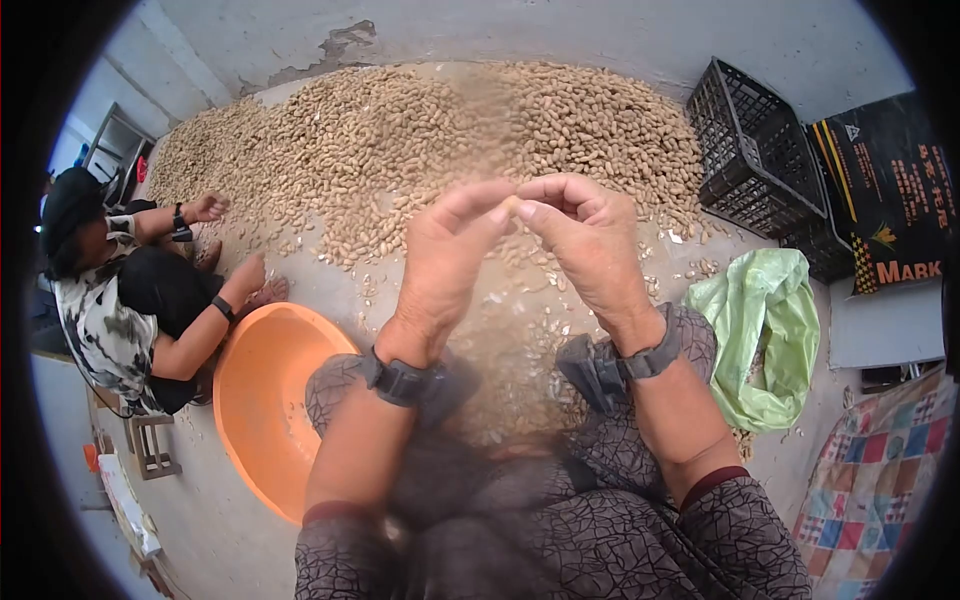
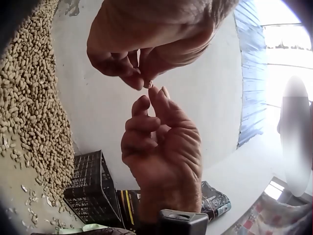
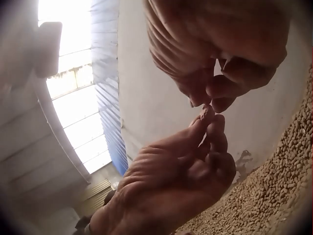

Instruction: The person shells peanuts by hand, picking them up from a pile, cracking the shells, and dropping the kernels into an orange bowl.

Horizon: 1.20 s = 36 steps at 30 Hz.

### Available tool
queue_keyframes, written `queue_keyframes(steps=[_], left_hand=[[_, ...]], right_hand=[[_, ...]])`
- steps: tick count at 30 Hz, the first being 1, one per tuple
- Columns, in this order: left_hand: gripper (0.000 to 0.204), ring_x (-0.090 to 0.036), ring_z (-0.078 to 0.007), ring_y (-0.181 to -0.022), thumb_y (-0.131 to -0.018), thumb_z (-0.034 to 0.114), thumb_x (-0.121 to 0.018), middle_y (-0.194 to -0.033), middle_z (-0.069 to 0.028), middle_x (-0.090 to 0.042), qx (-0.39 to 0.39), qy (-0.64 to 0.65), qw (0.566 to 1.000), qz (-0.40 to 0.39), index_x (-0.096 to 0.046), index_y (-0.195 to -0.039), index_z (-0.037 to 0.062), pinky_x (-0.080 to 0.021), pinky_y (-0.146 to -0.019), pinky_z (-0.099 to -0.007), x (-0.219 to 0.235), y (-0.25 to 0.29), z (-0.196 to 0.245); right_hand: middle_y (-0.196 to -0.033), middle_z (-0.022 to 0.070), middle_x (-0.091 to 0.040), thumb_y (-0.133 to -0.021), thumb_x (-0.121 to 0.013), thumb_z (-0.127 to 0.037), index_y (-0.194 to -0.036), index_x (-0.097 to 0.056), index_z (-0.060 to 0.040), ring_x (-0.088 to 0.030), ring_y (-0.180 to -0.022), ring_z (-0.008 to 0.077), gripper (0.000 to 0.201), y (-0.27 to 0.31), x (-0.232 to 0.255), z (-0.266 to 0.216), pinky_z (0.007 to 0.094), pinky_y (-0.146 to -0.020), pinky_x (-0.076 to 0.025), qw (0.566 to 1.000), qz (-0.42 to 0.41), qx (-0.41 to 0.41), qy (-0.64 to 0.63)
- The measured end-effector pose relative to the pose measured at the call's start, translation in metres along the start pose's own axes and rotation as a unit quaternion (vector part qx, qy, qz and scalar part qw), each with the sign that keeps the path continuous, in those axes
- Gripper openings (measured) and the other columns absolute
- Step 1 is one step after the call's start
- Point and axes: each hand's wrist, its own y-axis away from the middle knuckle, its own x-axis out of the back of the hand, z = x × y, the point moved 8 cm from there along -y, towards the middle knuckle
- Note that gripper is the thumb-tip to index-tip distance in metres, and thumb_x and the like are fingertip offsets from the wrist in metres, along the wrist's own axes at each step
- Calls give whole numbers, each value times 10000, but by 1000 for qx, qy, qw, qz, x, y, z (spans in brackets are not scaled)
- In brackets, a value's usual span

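Observation:
Both hands meet at the fingertips in front of the body, with a small peanut (image 1: pixel 512 204) between them. My left hand (image 1: pixel 440 262) pinches the peanut between thumb and fingers. From the other side my right hand (image 1: pixel 592 248) pinches it too, thumb tip close to the left thumb. In the right wrist view the peanut (image 3: pixel 207 112) shows tan and rough at the fingertips. Only a reddish bit of the peanut (image 2: pixel 149 84) shows in the left wrist view; fingers hide the rest. Behind the hands spreads a big heap of unshelled peanuts (image 1: pixel 400 130).
An orange basin (image 1: pixel 265 400) stands at the left, beside another person (image 1: pixel 130 290) seated low. To the right are a light green bag (image 1: pixel 740 300), black plastic crates (image 1: pixel 750 165) and a black printed sack (image 1: pixel 885 190). Loose shells (image 1: pixel 520 340) litter the floor.

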Motion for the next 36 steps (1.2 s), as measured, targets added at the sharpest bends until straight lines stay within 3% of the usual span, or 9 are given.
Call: queue_keyframes(steps=[4, 8, 13, 15, 19, 21, 32, 36], left_hand=[[252, -607, -115, -835, -887, 86, -569, -973, -73, -635, 34, 29, 999, -31, -592, -1108, -32, -492, -740, -243, -8, 10, 3], [243, -622, -128, -834, -899, 93, -551, -953, -77, -639, 99, 58, 990, -78, -578, -1103, -36, -497, -731, -240, -10, 15, -4], [220, -626, -133, -844, -913, 113, -542, -974, -97, -642, 73, 104, 988, -92, -572, -1076, -31, -497, -730, -239, -12, 18, 11], [216, -623, -134, -858, -916, 120, -541, -987, -102, -641, 59, 119, 987, -95, -571, -1068, -30, -496, -737, -240, -13, 16, 12], [283, -600, -136, -910, -914, 139, -551, -1030, -107, -632, 59, 188, 973, -124, -561, -1128, -45, -486, -771, -250, -28, 20, 19], [301, -591, -134, -924, -915, 136, -543, -1038, -105, -628, 71, 192, 970, -129, -557, -1153, -48, -481, -783, -252, -32, 20, 18], [297, -564, -91, -798, -923, 136, -502, -964, -47, -626, 41, 47, 990, -127, -587, -1145, -43, -473, -702, -233, -37, 13, 6], [327, -527, -98, -815, -945, 175, -482, -938, -40, -599, 58, 21, 987, -147, -569, -1152, -63, -432, -750, -234, -41, 14, 10]], right_hand=[[-784, 70, -661, -786, -609, 27, -888, -648, 46, -609, -703, 97, 111, 3, -3, 2, 227, -614, -495, 999, -6, -15, -45], [-776, 69, -658, -760, -638, 12, -894, -648, 38, -602, -690, 93, 137, 4, 4, -4, 229, -600, -495, 998, 26, 10, 56], [-814, 77, -657, -759, -666, -15, -937, -638, 35, -603, -699, 95, 187, 3, 5, -12, 225, -592, -492, 993, 35, 44, 106], [-850, 21, -627, -785, -712, -110, -1064, -580, 7, -560, -696, 44, 330, 4, -2, -9, 165, -580, -444, 998, -39, -36, 21], [-817, -7, -607, -775, -734, -169, -1107, -566, -9, -506, -635, 12, 405, 12, -13, -12, 141, -502, -370, 986, -127, -102, -32], [-884, 36, -632, -780, -714, -124, -1076, -593, 19, -580, -804, 85, 350, 13, -15, -7, 212, -681, -473, 978, -142, -127, -90], [-880, 30, -614, -784, -713, -147, -1054, -589, 17, -549, -738, 68, 339, 12, -11, -3, 202, -632, -454, 974, -148, -140, -103], [-860, 56, -618, -794, -699, -140, -1023, -575, 35, -547, -704, 83, 314, 11, -9, -3, 213, -612, -458, 968, -142, -151, -140]])
